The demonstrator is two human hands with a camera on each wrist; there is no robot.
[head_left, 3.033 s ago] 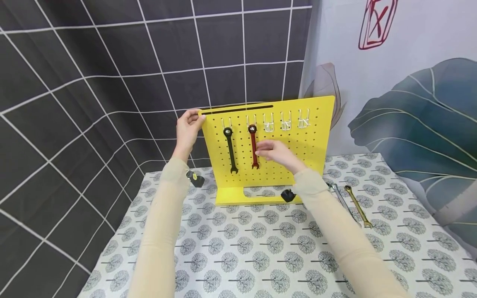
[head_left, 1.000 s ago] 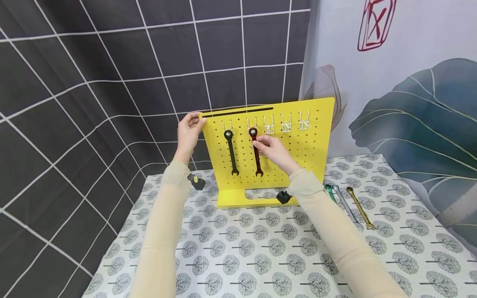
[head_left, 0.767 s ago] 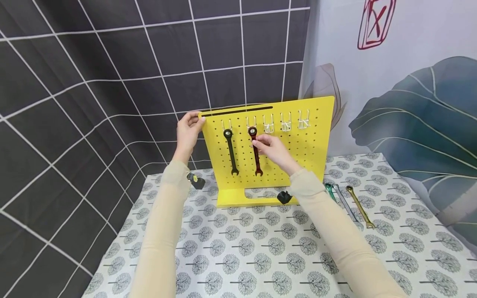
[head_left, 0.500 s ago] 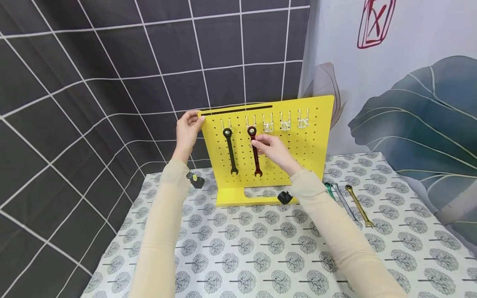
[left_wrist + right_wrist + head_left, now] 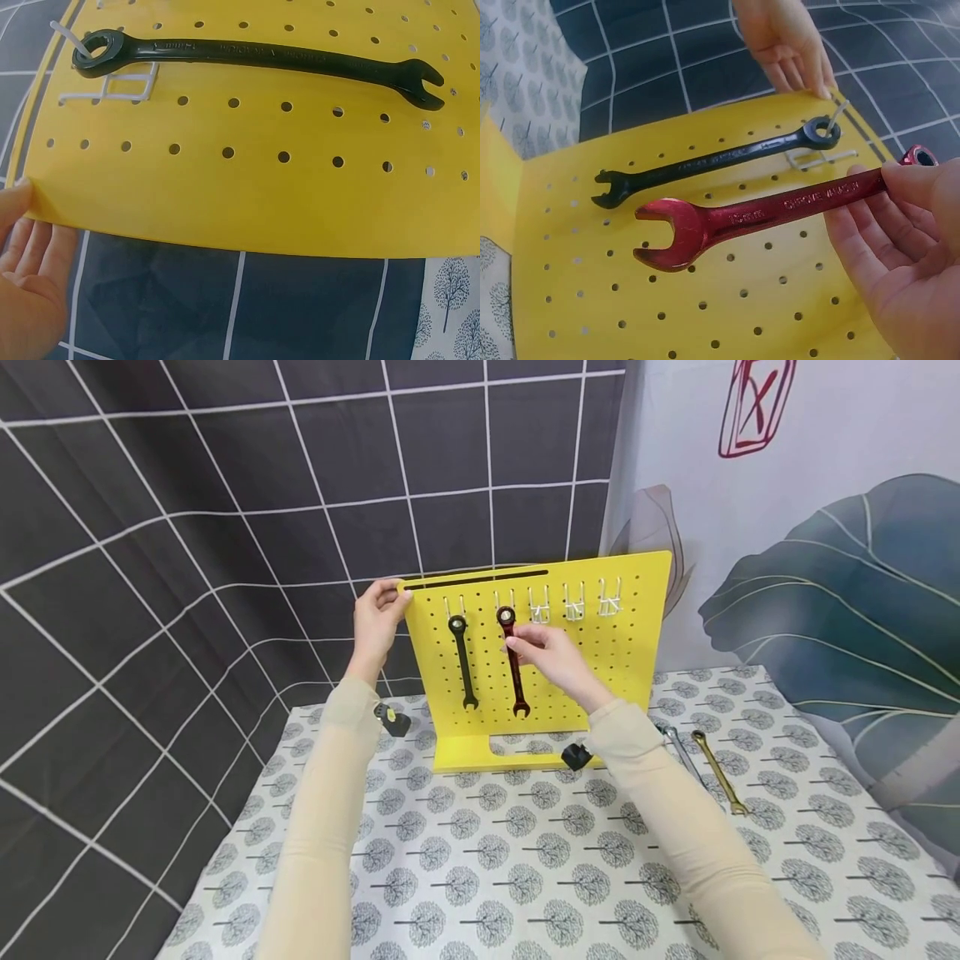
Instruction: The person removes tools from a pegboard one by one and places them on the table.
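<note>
A yellow pegboard (image 5: 555,710) stands on the table. My left hand (image 5: 377,620) grips its upper left corner, thumb on the front and fingers behind, as the left wrist view (image 5: 37,277) also shows. A black combination wrench (image 5: 464,664) hangs by its ring end from the leftmost hook. To its right, my right hand (image 5: 553,656) pinches a red combination wrench (image 5: 517,681) just below the ring. In the right wrist view the red wrench (image 5: 757,214) stands off the board, open end pointing away from the hand. Whether its ring is on the hook cannot be seen.
Three white hooks, such as the rightmost hook (image 5: 610,599), carry nothing. Right of the board, a gold wrench (image 5: 720,772) and a silver wrench (image 5: 684,752) lie on the tree-print tablecloth (image 5: 480,877); a green one is mostly behind the right sleeve. A dark gridded curtain (image 5: 450,452) hangs behind.
Three seconds ago the right hand was beside the hanging red wrench; it now pinches it higher up. The wrench's lower end has swung out from the board. The left hand stays at the corner.
</note>
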